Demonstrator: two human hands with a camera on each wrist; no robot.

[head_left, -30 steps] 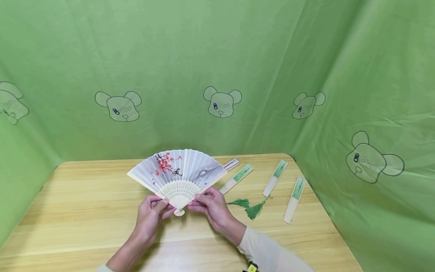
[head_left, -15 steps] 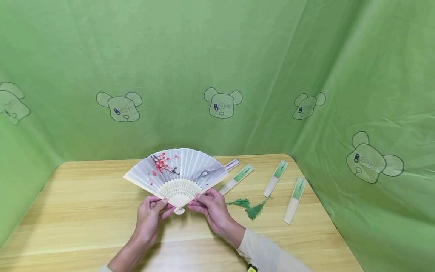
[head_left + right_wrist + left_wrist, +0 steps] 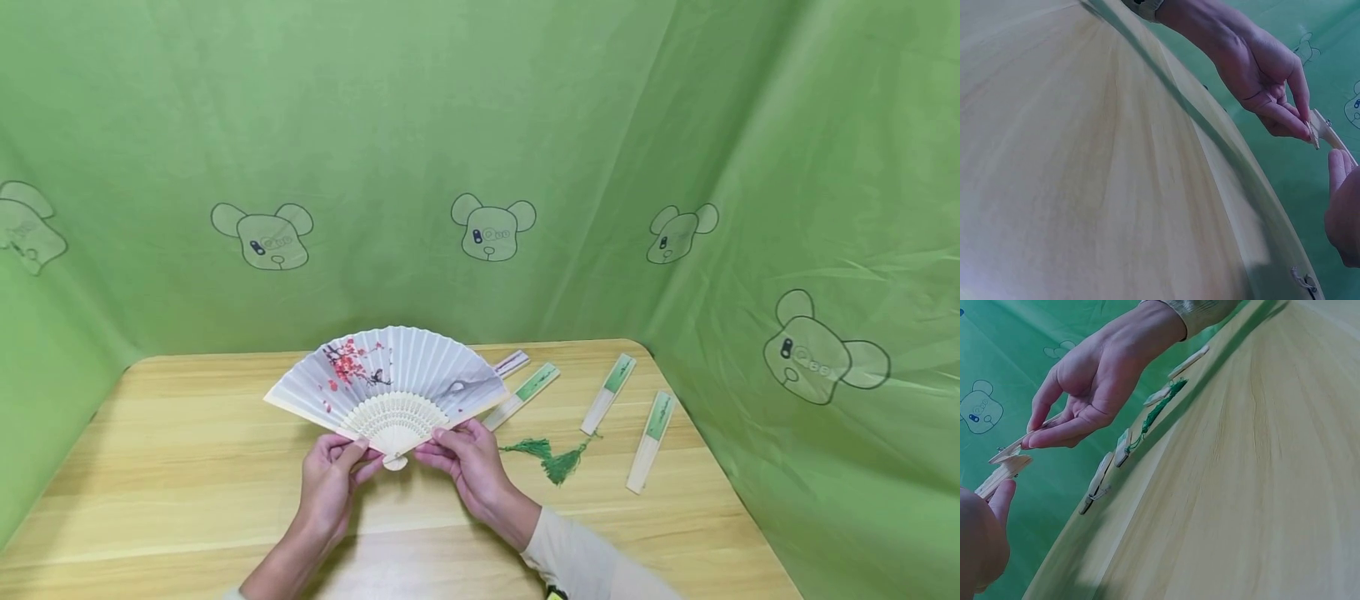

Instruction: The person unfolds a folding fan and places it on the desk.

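Pinching an unfolded fan (image 3: 393, 379) between thumbs and fingers, left hand (image 3: 327, 479) and right hand (image 3: 474, 467) hold it above the table (image 3: 180, 492); likely light, its pleats (image 3: 423, 354) easily torn, it is best gripped low on the stiffer ribs (image 3: 395, 415).

Spread fan (image 3: 390, 386) left, 4 folded fans (image 3: 608, 394) right.

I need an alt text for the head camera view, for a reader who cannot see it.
A person's left hand and right hand hold an open folding fan, painted with red blossoms, over a wooden table. On the right lie four closed fans and green tassels. Green fabric printed with cartoon heads hangs behind.
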